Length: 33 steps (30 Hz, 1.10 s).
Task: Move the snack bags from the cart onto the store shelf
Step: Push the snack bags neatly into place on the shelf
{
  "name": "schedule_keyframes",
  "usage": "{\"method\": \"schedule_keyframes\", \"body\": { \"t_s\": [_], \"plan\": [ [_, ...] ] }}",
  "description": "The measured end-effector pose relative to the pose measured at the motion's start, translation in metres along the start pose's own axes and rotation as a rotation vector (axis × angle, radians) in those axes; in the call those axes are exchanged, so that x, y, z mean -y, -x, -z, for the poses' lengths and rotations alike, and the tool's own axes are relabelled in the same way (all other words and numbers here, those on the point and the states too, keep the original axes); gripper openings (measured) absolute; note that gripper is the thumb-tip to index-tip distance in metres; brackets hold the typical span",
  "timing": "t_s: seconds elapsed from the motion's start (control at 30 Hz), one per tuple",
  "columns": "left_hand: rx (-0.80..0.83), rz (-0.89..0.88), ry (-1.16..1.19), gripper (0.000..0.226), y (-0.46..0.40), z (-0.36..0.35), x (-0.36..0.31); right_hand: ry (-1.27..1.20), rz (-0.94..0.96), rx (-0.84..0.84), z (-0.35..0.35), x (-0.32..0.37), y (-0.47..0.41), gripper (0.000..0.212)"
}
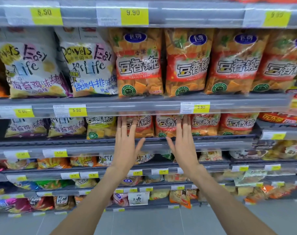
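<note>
A row of orange-red snack bags (pixel 204 124) stands on a grey store shelf (pixel 93 141) at mid height. My left hand (pixel 127 141) is flat and spread in front of the leftmost orange bag (pixel 142 126), fingertips at the bag's face. My right hand (pixel 183 141) is spread the same way before the neighbouring bag (pixel 164 125). Neither hand holds anything. The cart is not in view.
The shelf above holds larger orange bags (pixel 188 63) and white printed bags (pixel 30 63). A yellow bag (pixel 100 127) stands left of my hands. Lower shelves (pixel 42 175) carry mixed snack packs. Grey floor tiles (pixel 144 223) lie below my forearms.
</note>
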<state>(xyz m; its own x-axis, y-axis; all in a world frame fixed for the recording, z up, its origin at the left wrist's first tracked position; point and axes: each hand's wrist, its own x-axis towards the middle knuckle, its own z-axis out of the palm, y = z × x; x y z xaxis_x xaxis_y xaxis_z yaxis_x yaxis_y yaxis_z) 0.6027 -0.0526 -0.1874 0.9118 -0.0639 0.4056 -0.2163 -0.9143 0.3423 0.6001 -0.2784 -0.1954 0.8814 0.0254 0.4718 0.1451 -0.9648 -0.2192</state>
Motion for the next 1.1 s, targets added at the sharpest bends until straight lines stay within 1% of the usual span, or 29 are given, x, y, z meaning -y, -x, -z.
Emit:
{"method": "schedule_keyframes", "body": {
  "t_s": [0.07, 0.17, 0.3, 0.43, 0.5, 0.57, 0.67, 0.77, 0.83, 1.0, 1.1],
  "plan": [
    [0.0, 0.018, 0.023, 0.08, -0.003, -0.007, 0.003, 0.037, 0.015, 0.0, -0.012, -0.006, -0.005, 0.063],
    [-0.015, 0.035, 0.035, 0.08, -0.008, -0.014, 0.007, 0.064, 0.026, 0.016, -0.028, -0.012, -0.016, 0.071],
    [-0.038, 0.024, 0.072, 0.086, -0.012, -0.02, 0.009, 0.058, 0.059, 0.015, -0.035, -0.013, -0.025, 0.07],
    [-0.1, -0.013, -0.01, 0.072, -0.006, -0.02, 0.011, -0.011, 0.023, -0.072, -0.028, -0.007, -0.014, 0.074],
    [-0.122, -0.03, -0.05, 0.069, -0.002, -0.021, 0.011, -0.002, 0.051, -0.095, -0.027, -0.003, -0.01, 0.07],
    [-0.123, -0.052, -0.088, 0.066, -0.003, -0.024, 0.008, 0.047, 0.099, -0.093, -0.033, 0.001, -0.012, 0.065],
    [-0.105, -0.059, -0.086, 0.069, -0.013, -0.03, 0.006, 0.108, 0.095, -0.045, -0.043, 0.006, -0.023, 0.069],
    [-0.093, -0.026, -0.085, 0.069, -0.021, -0.032, 0.007, 0.088, 0.072, -0.029, -0.044, 0.009, -0.033, 0.069],
    [-0.089, -0.038, -0.097, 0.067, -0.023, -0.033, 0.009, 0.087, 0.075, -0.015, -0.04, 0.01, -0.036, 0.067],
    [-0.116, -0.026, -0.097, 0.069, -0.01, -0.023, 0.006, 0.033, 0.087, -0.018, -0.031, 0.003, -0.023, 0.068],
    [-0.12, -0.09, -0.12, 0.062, 0.002, -0.017, -0.005, 0.024, 0.107, -0.036, -0.016, -0.005, -0.012, 0.063]
  ]
}}
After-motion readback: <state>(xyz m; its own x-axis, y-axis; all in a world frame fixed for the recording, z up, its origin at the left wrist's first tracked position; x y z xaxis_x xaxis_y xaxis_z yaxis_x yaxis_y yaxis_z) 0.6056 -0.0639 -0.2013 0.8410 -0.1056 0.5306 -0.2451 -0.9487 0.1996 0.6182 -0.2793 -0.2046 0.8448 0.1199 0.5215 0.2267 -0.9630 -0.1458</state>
